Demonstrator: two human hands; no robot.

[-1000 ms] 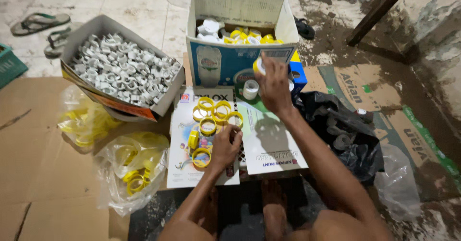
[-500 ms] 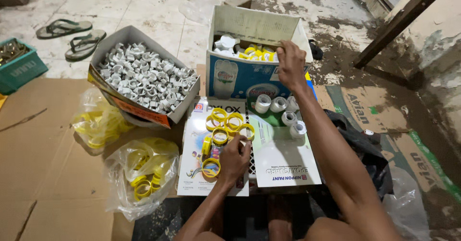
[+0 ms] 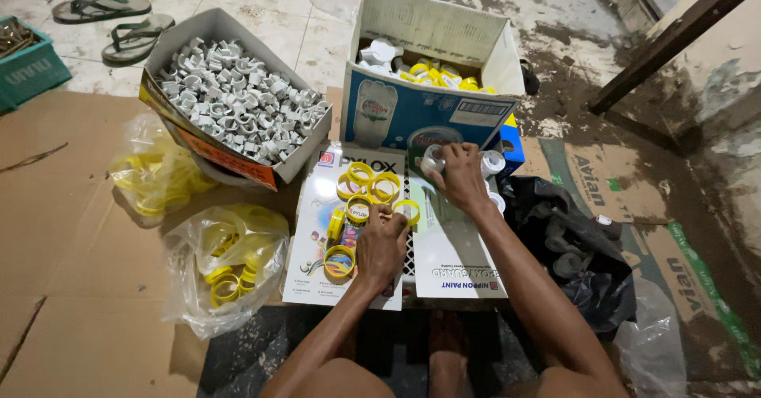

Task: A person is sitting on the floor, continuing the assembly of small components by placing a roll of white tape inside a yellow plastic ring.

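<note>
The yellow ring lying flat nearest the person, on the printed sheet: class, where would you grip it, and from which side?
Pinch the yellow ring across its thin rim, one fingertip inside the hole and one outside, coming straight down from above. It lies flat and apart from the other rings, just left of the left hand, so its near-left edge looks free.

Blue carton (image 3: 412, 112): open-topped, blue and white printed front, pale flaps, at the far middle.
Grey carton (image 3: 230, 105): tilted, orange lower edge, left of the blue one.
Clear bags (image 3: 226, 267): two, crumpled, on the left (yellow showing through).
Printed sheets (image 3: 317, 231): flat, white, glossy, in the middle.
Green crate (image 3: 28, 69): far left edge.
</note>
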